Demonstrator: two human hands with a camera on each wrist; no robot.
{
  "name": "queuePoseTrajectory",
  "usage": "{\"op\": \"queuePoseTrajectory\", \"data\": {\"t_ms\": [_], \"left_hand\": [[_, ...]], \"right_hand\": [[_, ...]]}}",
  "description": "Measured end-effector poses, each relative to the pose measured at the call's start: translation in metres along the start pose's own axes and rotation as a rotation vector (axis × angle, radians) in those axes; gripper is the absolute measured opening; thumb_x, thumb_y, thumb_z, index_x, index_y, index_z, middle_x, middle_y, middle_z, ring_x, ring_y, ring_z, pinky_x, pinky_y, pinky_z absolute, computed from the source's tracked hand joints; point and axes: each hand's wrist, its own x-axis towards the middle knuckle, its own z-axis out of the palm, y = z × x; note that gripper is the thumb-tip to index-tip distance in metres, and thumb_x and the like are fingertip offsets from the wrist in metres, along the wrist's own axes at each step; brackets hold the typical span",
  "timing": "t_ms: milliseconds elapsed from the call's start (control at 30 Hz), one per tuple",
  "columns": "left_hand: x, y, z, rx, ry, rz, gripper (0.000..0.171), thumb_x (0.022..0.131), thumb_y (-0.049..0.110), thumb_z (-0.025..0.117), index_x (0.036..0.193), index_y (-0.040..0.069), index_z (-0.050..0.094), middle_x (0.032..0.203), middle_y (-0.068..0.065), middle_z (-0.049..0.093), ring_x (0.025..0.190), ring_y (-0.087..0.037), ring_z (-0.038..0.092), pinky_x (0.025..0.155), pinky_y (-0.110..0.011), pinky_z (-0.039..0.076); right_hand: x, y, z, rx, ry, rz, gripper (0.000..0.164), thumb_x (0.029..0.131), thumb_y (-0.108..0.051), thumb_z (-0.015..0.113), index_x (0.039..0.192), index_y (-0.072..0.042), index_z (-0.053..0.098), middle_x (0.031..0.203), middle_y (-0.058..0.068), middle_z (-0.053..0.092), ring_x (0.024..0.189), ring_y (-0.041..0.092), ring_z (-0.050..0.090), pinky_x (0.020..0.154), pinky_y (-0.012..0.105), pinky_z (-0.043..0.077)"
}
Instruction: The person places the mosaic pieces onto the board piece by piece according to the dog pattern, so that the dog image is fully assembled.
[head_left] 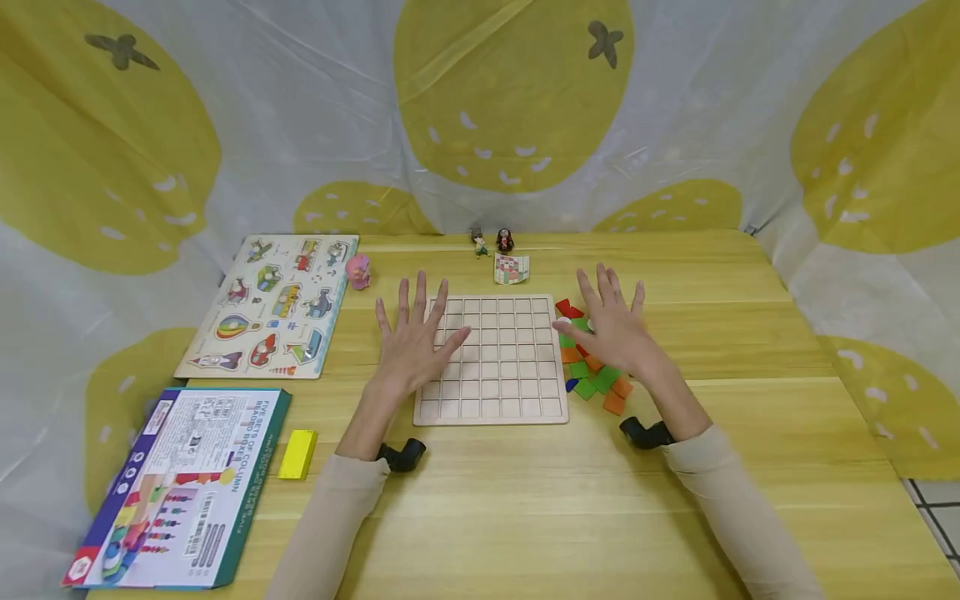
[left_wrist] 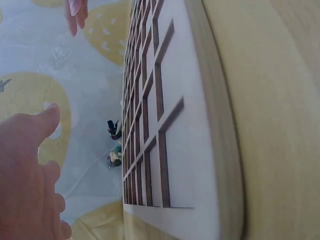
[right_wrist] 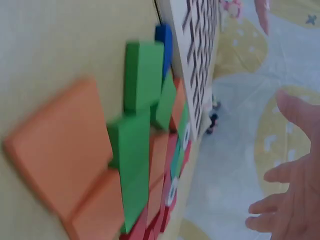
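Note:
A square wooden grid board (head_left: 495, 360) with shallow compartments lies on the table between the two hands. Over its left side the left hand (head_left: 411, 350) hovers with spread fingers, holding nothing. The right hand (head_left: 618, 337), also spread and without anything in its grasp, is above a loose pile of coloured tiles (head_left: 606, 380) at the board's right edge. Orange, green, red and blue pieces show in the right wrist view, among them a large orange tile (right_wrist: 62, 145) and a green tile (right_wrist: 135, 165). Part of the pile is hidden under the right hand in the head view.
A small printed pattern card (head_left: 512, 269) and two figurines (head_left: 504, 241) are behind the board. On the left lie a picture peg puzzle (head_left: 270, 308), a pink figurine (head_left: 358, 272), a boxed toy set (head_left: 180, 492) and a yellow box (head_left: 297, 454).

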Motion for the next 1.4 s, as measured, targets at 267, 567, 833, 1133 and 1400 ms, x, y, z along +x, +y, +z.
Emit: {"op": "queuePoseTrajectory", "data": {"t_ms": [267, 567, 833, 1133, 1400], "left_hand": [[-0.004, -0.023, -0.006, -0.2, -0.215, 0.041, 0.101, 0.085, 0.071, 0.049, 0.154, 0.028, -0.011, 0.159, -0.005, -0.028, 0.148, -0.033, -0.022, 0.111, -0.07, -0.015], [-0.008, -0.044, -0.004, -0.235, -0.428, 0.124, 0.147, 0.057, 0.065, 0.083, 0.154, 0.01, -0.012, 0.161, -0.016, -0.02, 0.149, -0.036, -0.018, 0.114, -0.066, -0.012], [-0.009, -0.04, 0.002, -0.167, -0.411, 0.103, 0.157, 0.048, 0.068, 0.085, 0.154, 0.006, -0.013, 0.161, -0.013, -0.02, 0.148, -0.037, -0.02, 0.113, -0.068, -0.014], [-0.006, -0.03, 0.011, -0.125, -0.389, 0.094, 0.155, 0.048, 0.073, 0.081, 0.154, 0.009, -0.011, 0.162, -0.011, -0.019, 0.148, -0.037, -0.022, 0.11, -0.071, -0.016], [-0.006, -0.027, 0.016, -0.125, -0.353, 0.1, 0.154, 0.048, 0.075, 0.079, 0.155, 0.011, -0.01, 0.162, -0.009, -0.019, 0.148, -0.036, -0.023, 0.111, -0.069, -0.016]], "right_hand": [[0.019, 0.046, -0.011, 0.195, -0.036, -0.013, 0.059, 0.097, -0.025, 0.058, 0.148, -0.005, 0.037, 0.151, 0.031, 0.03, 0.132, 0.048, 0.039, 0.105, 0.064, 0.036], [0.032, 0.066, -0.006, 0.399, -0.004, 0.257, 0.029, 0.088, -0.025, 0.07, 0.109, -0.004, 0.072, 0.098, 0.017, 0.065, 0.073, 0.023, 0.053, 0.052, 0.025, 0.042], [0.044, 0.073, 0.004, 0.58, 0.001, 0.368, 0.03, 0.08, -0.03, 0.079, 0.099, -0.006, 0.077, 0.078, -0.001, 0.073, 0.068, 0.014, 0.062, 0.057, 0.022, 0.045], [0.048, 0.083, 0.003, 0.68, -0.02, 0.422, 0.036, 0.081, -0.03, 0.078, 0.108, -0.007, 0.074, 0.08, -0.007, 0.075, 0.075, 0.011, 0.064, 0.066, 0.023, 0.05], [0.05, 0.09, 0.003, 0.717, -0.049, 0.414, 0.038, 0.084, -0.028, 0.075, 0.113, -0.004, 0.071, 0.082, -0.01, 0.076, 0.076, 0.006, 0.065, 0.07, 0.02, 0.05]]}}
